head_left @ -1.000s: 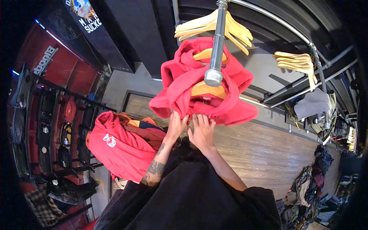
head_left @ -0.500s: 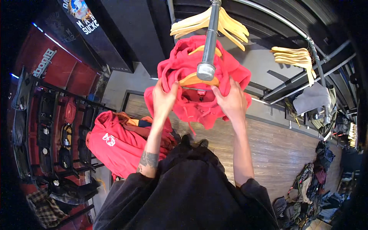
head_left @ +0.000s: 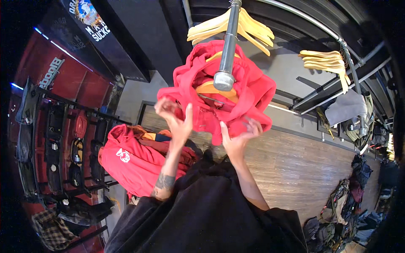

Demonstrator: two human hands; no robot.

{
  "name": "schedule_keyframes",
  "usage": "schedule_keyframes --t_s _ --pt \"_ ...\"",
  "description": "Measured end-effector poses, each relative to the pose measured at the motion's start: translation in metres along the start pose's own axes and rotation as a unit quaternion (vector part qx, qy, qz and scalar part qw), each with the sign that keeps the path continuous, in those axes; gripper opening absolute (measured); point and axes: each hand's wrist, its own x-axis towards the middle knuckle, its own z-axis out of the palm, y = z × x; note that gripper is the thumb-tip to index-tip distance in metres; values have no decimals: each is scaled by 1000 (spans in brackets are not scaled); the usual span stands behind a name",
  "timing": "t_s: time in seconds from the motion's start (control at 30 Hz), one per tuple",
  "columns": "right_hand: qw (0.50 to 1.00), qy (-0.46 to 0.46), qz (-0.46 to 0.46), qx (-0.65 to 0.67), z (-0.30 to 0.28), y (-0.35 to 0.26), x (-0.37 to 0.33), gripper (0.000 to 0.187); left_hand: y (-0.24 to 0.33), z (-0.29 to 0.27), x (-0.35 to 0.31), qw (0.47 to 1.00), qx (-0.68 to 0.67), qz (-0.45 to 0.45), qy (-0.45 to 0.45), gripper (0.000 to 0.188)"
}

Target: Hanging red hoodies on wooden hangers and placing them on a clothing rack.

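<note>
Red hoodie [head_left: 206, 120]: thick matte fabric, rumpled folds, rounded hood; hangs on smooth, curved wooden hanger [head_left: 206, 87] under capped end of metal rail [head_left: 228, 55]. Neck opening faces up, chest toward black-shirted person [head_left: 202, 211]; long axis downward, foreshortened. Left hand [head_left: 176, 122], right hand [head_left: 237, 141] at hoodie's front, loose, fingers parted; fingertip contact unclear. Wood-grain floor [head_left: 291, 168] below.

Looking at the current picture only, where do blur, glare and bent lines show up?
Head view, middle: the left hand and right hand are partly smeared, probably by motion; head view, right of centre: pale glare streaks the wooden floor; head view, upper right: the metal rail bows, likely from the wide lens; head view, corners: darkened to black.
</note>
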Motion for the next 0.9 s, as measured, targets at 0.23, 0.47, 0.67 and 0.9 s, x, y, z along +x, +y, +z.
schedule_keyframes --t_s 0.23,0.47,0.67,0.9 --pt "916 -276 292 -8 -13 25 -46 26 -28 -5 -54 940 -88 -239 -228 44" --pt "871 -437 222 4 -12 24 -67 20 -10 -14 -50 838 -126 -246 -470 26" --pt "707 -286 562 321 -19 13 -64 30 -5 -14 -65 831 -166 -336 -411 27" --pt "805 -360 446 155 -18 6 -62 33 1 -1 -80 921 -53 -172 -345 40"
